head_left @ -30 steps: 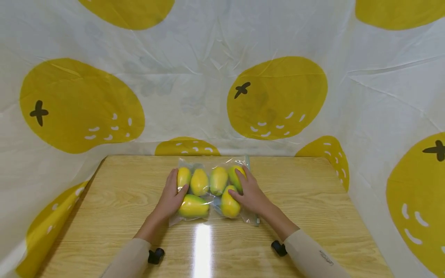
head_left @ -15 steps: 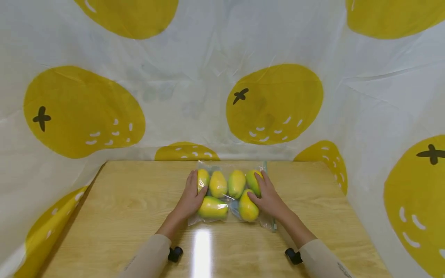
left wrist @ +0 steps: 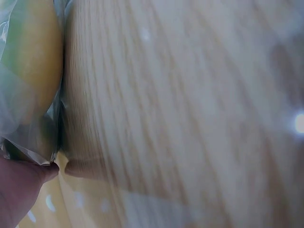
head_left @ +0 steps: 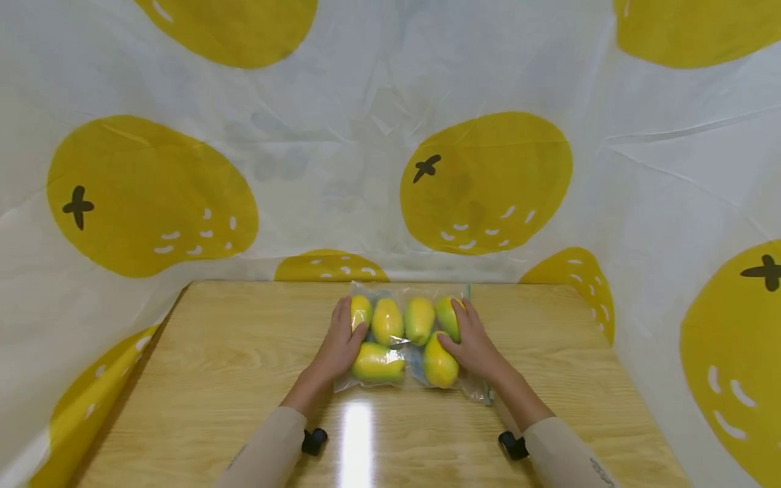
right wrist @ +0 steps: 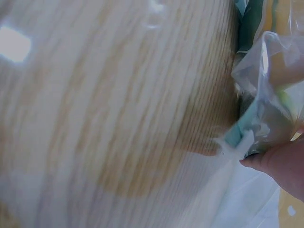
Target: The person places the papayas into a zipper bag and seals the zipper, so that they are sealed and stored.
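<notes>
Since a second ago the bag point(head_left: 405, 339) and both hands have drifted a little to the right and toward the back of the table point(head_left: 207, 366), though some of that may be my head camera tilting; the grip itself looks unchanged. I see my left hand point(head_left: 342, 346) laid flat along the bag's left edge, fingers mostly straight and pressing the plastic over the leftmost of the mangoes point(head_left: 388, 321), thumb tucked against the front one. My right hand point(head_left: 472, 346) mirrors it on the right edge, fingers extended over the fruit there, near the teal zip strip point(head_left: 468, 293). The bag lies flat on the wood, centre rear of the table, six mangoes inside in two rows. I judge this as the squaring-up step: fruit pushed together, bag steadied. Next I would need an actual grasp, so fingers must curl under the edges, evenly on both sides, or the fruit may roll and shift the load.
</notes>
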Motion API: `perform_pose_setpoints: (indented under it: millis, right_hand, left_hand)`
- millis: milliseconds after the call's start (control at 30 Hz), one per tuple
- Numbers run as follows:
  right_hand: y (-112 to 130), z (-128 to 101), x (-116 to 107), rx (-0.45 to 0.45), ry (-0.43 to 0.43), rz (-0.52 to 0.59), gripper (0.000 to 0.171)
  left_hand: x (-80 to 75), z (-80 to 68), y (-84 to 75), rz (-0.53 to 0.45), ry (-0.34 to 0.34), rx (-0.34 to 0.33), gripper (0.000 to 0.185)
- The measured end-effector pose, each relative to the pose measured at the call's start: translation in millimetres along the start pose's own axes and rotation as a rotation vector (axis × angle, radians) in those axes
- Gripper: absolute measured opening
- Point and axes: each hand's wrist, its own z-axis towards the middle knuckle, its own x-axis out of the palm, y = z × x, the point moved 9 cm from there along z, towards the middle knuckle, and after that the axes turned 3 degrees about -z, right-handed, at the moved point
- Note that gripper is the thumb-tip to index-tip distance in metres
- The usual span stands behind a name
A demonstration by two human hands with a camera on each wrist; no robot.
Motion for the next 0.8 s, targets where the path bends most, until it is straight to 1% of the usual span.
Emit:
perform_pose_setpoints:
  millis: [133, 233, 500, 633, 700, 800]
  right_hand:
    - [0, 3, -1, 0.007, -0.005, -0.004, 0.087]
    - [0, 4, -2, 0.007, -0.003, 0.002, 0.088]
    - [4, 10, 1, 0.007, 0.000, 0.024, 0.088]
    - [2, 12, 0, 0.010, -0.014, 0.022, 0.087]
    - [2, 11, -2, 0.006, -0.020, 0.015, 0.085]
    - [5, 9, -14, -0.012, -0.043, -0.004, 0.081]
  left_hand:
    - [-1.8, 2.6, -1.5, 0.007, 0.001, 0.017, 0.071]
    - [-2.9, 4.5, -2.3, 0.017, 0.005, 0.013, 0.071]
    - [-9.5, 6.5, -1.3, 0.025, -0.017, 0.005, 0.071]
    - [-10.1, 9.7, 0.1, 0.037, -0.002, -0.003, 0.072]
    - [-13.8, 8.9, 0.1, 0.054, 0.002, -0.006, 0.073]
    - [-26.3, 4.8, -2.8, 0.130, 0.000, 0.010, 0.073]
